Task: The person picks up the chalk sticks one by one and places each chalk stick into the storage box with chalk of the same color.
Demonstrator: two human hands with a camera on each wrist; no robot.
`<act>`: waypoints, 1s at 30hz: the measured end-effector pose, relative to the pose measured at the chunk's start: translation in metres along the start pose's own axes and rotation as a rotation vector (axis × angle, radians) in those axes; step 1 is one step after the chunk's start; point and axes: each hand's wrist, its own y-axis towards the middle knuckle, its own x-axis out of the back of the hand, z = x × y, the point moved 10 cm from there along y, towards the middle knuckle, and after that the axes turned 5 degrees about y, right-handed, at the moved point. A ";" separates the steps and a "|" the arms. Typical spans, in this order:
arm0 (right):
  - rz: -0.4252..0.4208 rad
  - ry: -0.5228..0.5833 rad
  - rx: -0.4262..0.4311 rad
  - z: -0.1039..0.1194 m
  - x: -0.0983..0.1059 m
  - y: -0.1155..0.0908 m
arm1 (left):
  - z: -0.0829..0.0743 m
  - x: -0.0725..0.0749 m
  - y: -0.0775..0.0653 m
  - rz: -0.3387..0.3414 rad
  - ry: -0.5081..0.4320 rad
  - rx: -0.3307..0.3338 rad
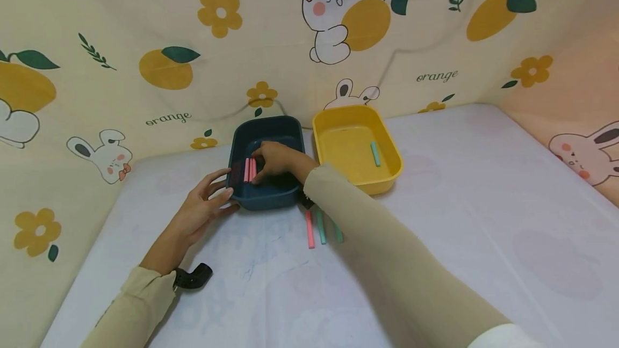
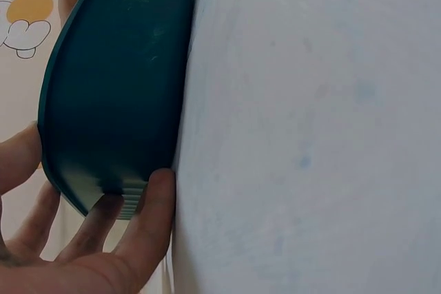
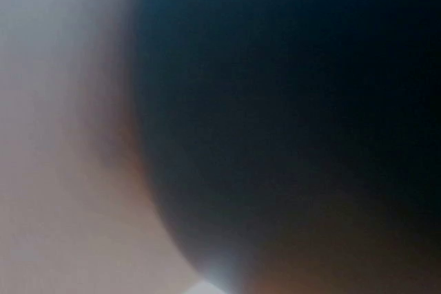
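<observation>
In the head view a dark blue tray [image 1: 271, 203] holds several pink chalk sticks [image 1: 247, 169] lying side by side at its left. My right hand [image 1: 278, 159] reaches into it, thumb and fingertips pinching the ends of the rightmost pink stick. My left hand [image 1: 205, 203] touches the tray's left side from outside. Seen from the left wrist, those fingers [image 2: 148, 218] lie extended along the outer wall, with the thumb near the rim. The right wrist view is dark and blurred, its camera close against the tray wall [image 3: 227, 101].
A yellow tray [image 1: 387, 176] stands right of the blue one, with one green chalk stick [image 1: 375, 153] inside. In front, a pink stick [image 1: 310, 230] and two green sticks [image 1: 321, 227] lie on the white tabletop, partly under my right sleeve. A patterned cloth [image 1: 290, 69] hangs behind.
</observation>
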 end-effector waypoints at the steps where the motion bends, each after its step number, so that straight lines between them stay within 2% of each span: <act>1: -0.004 -0.005 -0.005 -0.001 0.000 0.000 | 0.000 -0.001 0.000 0.002 0.003 -0.001; 7: -0.024 0.018 -0.048 -0.006 0.001 -0.001 | -0.001 -0.003 0.001 0.002 0.002 -0.003; 20: 0.025 0.022 -0.084 -0.007 -0.003 -0.001 | 0.001 0.000 0.002 0.002 -0.004 -0.010; 30: 0.031 0.024 -0.066 -0.003 -0.005 0.003 | 0.001 0.003 0.002 0.004 -0.006 -0.006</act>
